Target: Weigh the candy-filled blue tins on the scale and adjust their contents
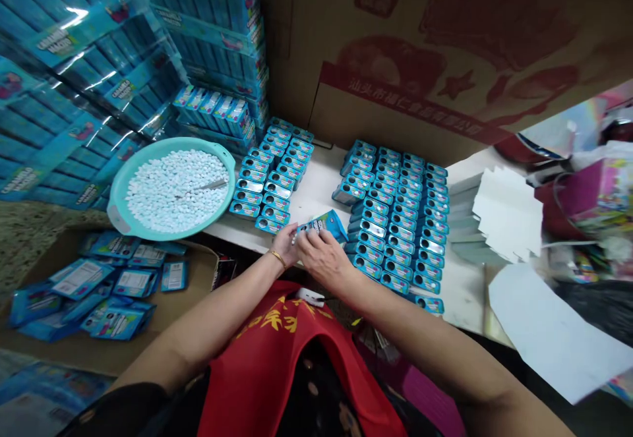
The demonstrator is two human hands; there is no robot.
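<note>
A small blue printed candy box [332,225] lies tilted between my hands above the white table edge. My right hand [321,252] has its fingers curled over the near side of the box. Cupped at the left end of the box, my left hand [285,244] is closed round it, and a few white bits show by its fingertips. Rows of upright blue boxes [390,219] with dark round holes on top stand just right of my hands. A smaller block of the same boxes [271,173] is behind my left hand.
At left sits a turquoise basin [115,190] of small white candies with a metal scoop [212,185]. Below it, a carton [190,285] holds loose blue boxes. Wrapped packs [74,94] rise at far left. A big carton [395,74] backs the table; white card [509,213] lies right.
</note>
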